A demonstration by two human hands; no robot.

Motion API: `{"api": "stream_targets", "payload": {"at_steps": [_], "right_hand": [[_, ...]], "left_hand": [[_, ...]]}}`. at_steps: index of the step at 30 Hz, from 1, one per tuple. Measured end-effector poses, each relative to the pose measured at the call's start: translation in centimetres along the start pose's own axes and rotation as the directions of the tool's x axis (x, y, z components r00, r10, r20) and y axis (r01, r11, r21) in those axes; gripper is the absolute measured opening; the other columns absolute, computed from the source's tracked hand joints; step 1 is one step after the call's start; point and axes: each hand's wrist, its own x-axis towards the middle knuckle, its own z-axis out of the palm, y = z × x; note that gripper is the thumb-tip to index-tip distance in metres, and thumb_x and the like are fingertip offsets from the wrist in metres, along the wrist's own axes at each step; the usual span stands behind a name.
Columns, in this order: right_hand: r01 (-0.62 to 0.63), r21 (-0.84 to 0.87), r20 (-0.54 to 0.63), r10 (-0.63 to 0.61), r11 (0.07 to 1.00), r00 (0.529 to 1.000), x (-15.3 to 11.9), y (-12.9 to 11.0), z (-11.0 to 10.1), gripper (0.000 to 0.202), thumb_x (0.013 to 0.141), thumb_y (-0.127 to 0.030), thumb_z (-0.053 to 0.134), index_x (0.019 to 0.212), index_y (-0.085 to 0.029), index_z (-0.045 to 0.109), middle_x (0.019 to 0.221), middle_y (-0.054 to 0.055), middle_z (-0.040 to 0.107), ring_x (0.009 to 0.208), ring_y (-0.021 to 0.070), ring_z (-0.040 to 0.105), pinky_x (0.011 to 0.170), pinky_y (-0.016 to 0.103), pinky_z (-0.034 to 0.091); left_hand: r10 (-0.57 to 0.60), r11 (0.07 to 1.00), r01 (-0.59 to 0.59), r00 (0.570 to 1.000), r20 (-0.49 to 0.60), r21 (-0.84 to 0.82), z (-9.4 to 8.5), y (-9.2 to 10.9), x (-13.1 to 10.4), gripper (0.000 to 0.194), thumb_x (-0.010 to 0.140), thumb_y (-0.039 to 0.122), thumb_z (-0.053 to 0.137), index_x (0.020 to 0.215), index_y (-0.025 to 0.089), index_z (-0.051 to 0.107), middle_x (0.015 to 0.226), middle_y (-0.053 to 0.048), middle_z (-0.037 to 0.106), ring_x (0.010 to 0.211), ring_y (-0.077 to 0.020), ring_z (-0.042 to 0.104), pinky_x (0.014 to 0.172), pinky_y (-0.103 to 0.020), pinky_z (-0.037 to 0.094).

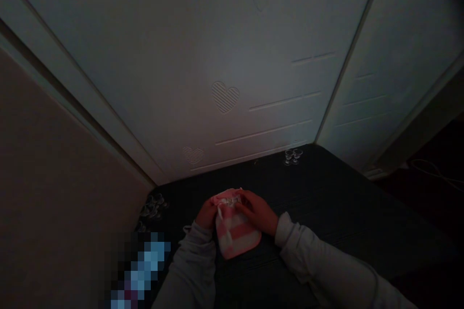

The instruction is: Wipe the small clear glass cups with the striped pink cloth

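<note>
A pink and white striped cloth (pixel 237 236) hangs from my two hands over the dark table. My left hand (pixel 206 214) is closed on its upper left part, the fingers mostly hidden behind the fabric. From the right, my right hand (pixel 261 213) curls its thumb and fingers round the upper right part. Between the hands, at the top of the cloth, a small clear shiny object (pixel 231 201) shows; it looks like glass, but its shape is partly hidden.
Small clear stemmed glasses (pixel 293 156) stand at the table's back edge, right of centre. Several more clear glasses (pixel 152 206) cluster at the left edge. The dark table (pixel 326 203) meets a white panel (pixel 163 82) with heart reliefs. A blurred-out patch covers the lower left.
</note>
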Motion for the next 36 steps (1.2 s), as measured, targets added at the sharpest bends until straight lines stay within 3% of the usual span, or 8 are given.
{"api": "stream_targets", "payload": {"at_steps": [6,10,15,20,27,32,36], "right_hand": [[-0.081,0.031,0.018,0.081,0.996,0.997,0.2,0.1,0.0,0.028,0.079,-0.035,0.05,0.101,-0.018,0.05,0.077,0.001,0.056,0.067,0.0131,0.052,0.063,0.025,0.041],[-0.085,0.07,0.053,0.082,0.994,0.995,0.0,-0.1,0.0,0.026,0.079,-0.04,0.049,0.091,-0.018,0.049,0.072,0.0,0.054,0.064,0.0123,0.051,0.058,0.023,0.038],[-0.071,0.034,0.102,0.067,0.997,0.993,-0.2,-0.4,-0.1,0.025,0.081,-0.042,0.045,0.084,-0.018,0.05,0.071,0.0,0.055,0.063,0.0125,0.051,0.057,0.023,0.036],[0.001,-0.113,0.145,0.015,0.994,0.989,-0.3,-0.9,-0.1,0.017,0.08,-0.034,0.048,0.083,-0.018,0.052,0.074,0.001,0.057,0.068,0.0136,0.051,0.061,0.024,0.035],[0.066,-0.288,0.196,-0.009,0.955,0.981,-0.6,-1.9,-0.1,0.01,0.076,-0.026,0.052,0.081,-0.017,0.052,0.073,0.003,0.057,0.068,0.0153,0.051,0.061,0.025,0.033],[0.084,-0.271,0.184,-0.034,0.959,0.982,-0.7,-1.6,0.2,0.006,0.075,-0.017,0.05,0.081,-0.017,0.052,0.074,0.003,0.058,0.068,0.0149,0.051,0.063,0.025,0.034],[0.083,-0.166,0.129,-0.062,0.983,0.99,-0.6,-1.1,0.3,0.014,0.075,-0.017,0.05,0.089,-0.017,0.054,0.085,0.005,0.06,0.077,0.0162,0.053,0.069,0.026,0.038]], "left_hand": [[0.042,0.981,-0.034,0.998,0.037,-0.191,0.2,0.5,0.0,0.031,0.061,0.02,0.067,0.09,0.011,0.064,0.086,-0.008,0.067,0.082,-0.0221,0.059,0.081,-0.035,0.039],[0.055,0.976,-0.054,0.998,-0.002,-0.21,-0.2,0.6,-0.1,0.031,0.06,0.017,0.067,0.091,0.011,0.063,0.087,-0.007,0.067,0.08,-0.0199,0.06,0.081,-0.032,0.04],[0.023,0.978,-0.003,0.995,0.094,-0.209,0.1,0.8,-0.5,0.042,0.056,0.02,0.071,0.096,0.013,0.061,0.089,-0.007,0.066,0.082,-0.0216,0.06,0.082,-0.033,0.04],[-0.012,0.99,0.024,0.996,0.085,-0.142,0.1,0.4,-0.4,0.041,0.053,0.022,0.073,0.091,0.012,0.062,0.081,-0.007,0.067,0.073,-0.021,0.061,0.075,-0.034,0.043],[-0.068,0.996,0.067,0.998,-0.018,-0.051,-0.1,-0.6,-0.5,0.036,0.046,0.025,0.077,0.076,0.01,0.065,0.072,-0.007,0.066,0.067,-0.02,0.06,0.068,-0.033,0.044],[-0.088,0.995,0.089,0.996,0.009,-0.054,1.3,-0.7,-0.8,0.036,0.049,0.023,0.075,0.079,0.01,0.063,0.069,-0.005,0.066,0.06,-0.0166,0.058,0.062,-0.03,0.045],[-0.035,0.988,0.027,0.998,-0.048,-0.149,2.2,-0.1,-0.6,0.036,0.05,0.024,0.075,0.08,0.011,0.061,0.068,-0.004,0.065,0.059,-0.015,0.058,0.061,-0.027,0.045]]}}
